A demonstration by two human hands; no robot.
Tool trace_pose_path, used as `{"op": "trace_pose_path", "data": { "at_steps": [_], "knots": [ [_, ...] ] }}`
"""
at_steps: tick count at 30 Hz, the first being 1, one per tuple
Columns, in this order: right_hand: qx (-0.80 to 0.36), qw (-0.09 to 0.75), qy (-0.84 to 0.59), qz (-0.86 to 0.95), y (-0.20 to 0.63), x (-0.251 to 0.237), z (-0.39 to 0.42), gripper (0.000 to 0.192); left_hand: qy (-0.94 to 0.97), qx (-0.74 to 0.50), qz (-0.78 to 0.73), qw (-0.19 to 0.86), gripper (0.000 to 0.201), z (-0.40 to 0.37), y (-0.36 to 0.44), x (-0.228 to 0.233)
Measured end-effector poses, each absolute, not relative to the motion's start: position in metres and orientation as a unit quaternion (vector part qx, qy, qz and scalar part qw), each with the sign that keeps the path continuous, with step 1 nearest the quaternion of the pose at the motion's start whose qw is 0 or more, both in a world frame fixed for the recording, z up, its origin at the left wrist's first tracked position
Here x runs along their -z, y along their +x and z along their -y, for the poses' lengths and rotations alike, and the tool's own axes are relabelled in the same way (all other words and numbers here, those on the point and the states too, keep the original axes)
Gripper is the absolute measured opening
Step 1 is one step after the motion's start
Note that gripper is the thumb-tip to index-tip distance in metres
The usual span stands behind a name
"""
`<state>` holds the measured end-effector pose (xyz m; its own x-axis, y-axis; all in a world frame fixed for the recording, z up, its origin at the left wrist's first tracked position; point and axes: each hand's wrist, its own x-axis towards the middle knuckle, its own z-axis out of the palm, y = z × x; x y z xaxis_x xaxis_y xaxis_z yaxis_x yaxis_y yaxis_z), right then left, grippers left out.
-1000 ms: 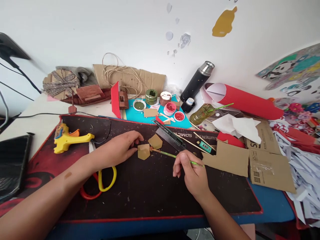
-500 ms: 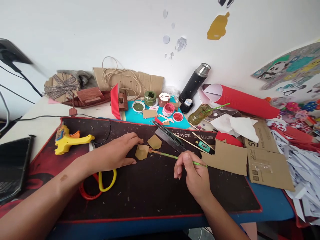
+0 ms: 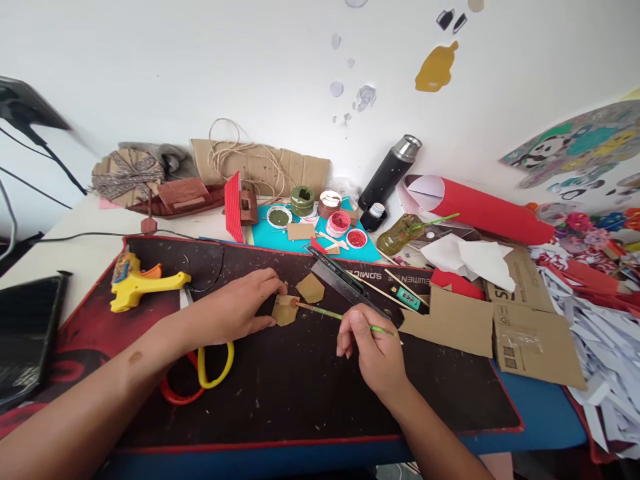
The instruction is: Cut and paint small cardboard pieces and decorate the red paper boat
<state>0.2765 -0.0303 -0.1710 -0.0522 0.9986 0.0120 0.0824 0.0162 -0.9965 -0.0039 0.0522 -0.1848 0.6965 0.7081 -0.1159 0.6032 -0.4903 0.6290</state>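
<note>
The left hand lay on the dark desk mat, its fingertips pinching and steadying a small tan cardboard piece near the middle of the mat. The right hand was closed around a thin green-handled paintbrush, held like a pen, with the bristle end touching the right edge of that piece. The piece showed an olive-brown coat over most of its face, so the painting looked well along, though whether the edges were covered could not be told. A second cardboard piece of similar shape lay just beyond it, to the far right, and looked similarly tinted; how fully it was painted was unclear. Farther back, on a turquoise sheet, stood open paint pots: a green pot, a red pot, and loose lids beside them, which suggested more colour could yet be drawn. A black ruler lay slanted just right of the pieces. Yellow and red scissors lay partly under the left forearm, and a yellow glue gun sat at the far left of the mat. Larger cardboard offcuts lay unpainted to the right, beside a red corrugated roll and a black flask.
</note>
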Motion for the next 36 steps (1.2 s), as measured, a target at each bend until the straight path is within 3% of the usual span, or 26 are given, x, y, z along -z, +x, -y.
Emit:
{"op": "trace_pose_path", "data": {
  "at_steps": [9,20,28,36],
  "knots": [
    [-0.511,0.47,-0.502,0.515,0.285,0.152,0.025,0.049,0.846,-0.071,-0.397,0.348,0.032,-0.052,-0.003,0.186],
    [-0.353,0.5,-0.497,0.615,0.264,0.107,-0.108,0.053,0.824,-0.081,-0.416,0.376,0.043,-0.05,-0.003,0.192],
    [-0.238,0.417,-0.52,0.707,0.244,0.123,-0.196,0.053,0.808,-0.078,-0.423,0.403,0.047,-0.049,0.0,0.189],
    [-0.227,0.357,-0.538,0.73,0.236,0.141,-0.217,0.055,0.805,-0.059,-0.424,0.411,0.049,-0.051,0.0,0.189]
  ]
}}
